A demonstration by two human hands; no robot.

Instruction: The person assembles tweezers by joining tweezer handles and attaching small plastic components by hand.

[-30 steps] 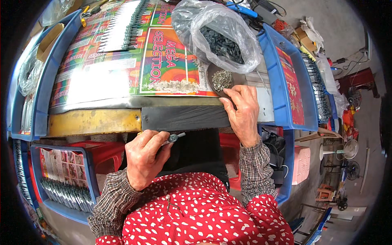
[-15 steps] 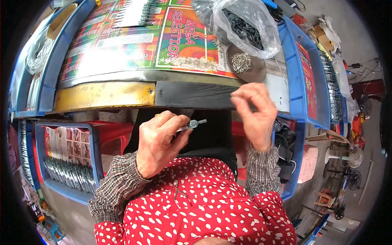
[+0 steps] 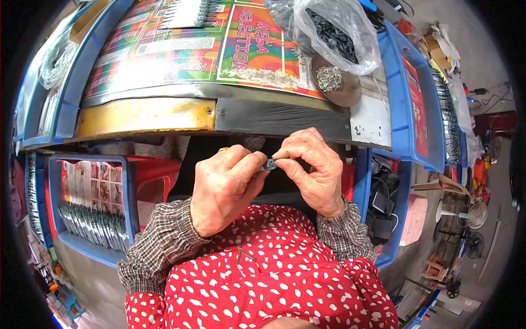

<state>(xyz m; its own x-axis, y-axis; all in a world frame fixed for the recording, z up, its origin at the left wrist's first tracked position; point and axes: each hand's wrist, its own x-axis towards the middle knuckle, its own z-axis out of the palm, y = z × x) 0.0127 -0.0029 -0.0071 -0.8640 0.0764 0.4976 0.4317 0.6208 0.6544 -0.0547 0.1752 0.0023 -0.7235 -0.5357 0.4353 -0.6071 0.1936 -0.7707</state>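
In front of my body, just below the table edge, my left hand point(image 3: 223, 183) pinches a small dark grey part point(image 3: 268, 165) between thumb and forefinger. A round hole shows in its end; most of it is hidden by the fingers. Closed in a pinch, my right hand point(image 3: 312, 169) has thumb and forefinger touching the right end of that part. Whatever lies between those two fingertips is too small and covered to make out. Beyond the right hand, on the table, small silvery metal pins point(image 3: 329, 79) are heaped on a round dark dish point(image 3: 350, 92).
A clear plastic bag point(image 3: 362, 61) of black pieces point(image 3: 333, 39) lies behind the dish. Dark-ended metal strips point(image 3: 189, 15) line the table's far left. The table edge point(image 3: 274, 115) runs beyond my hands. A blue tray point(image 3: 402, 115) stands right, a filled blue crate point(image 3: 90, 249) lower left.
My right hand has come left and down from near the dish to meet the part. The left hand has shifted slightly right, still holding it. The thin pin that stuck out is now covered.
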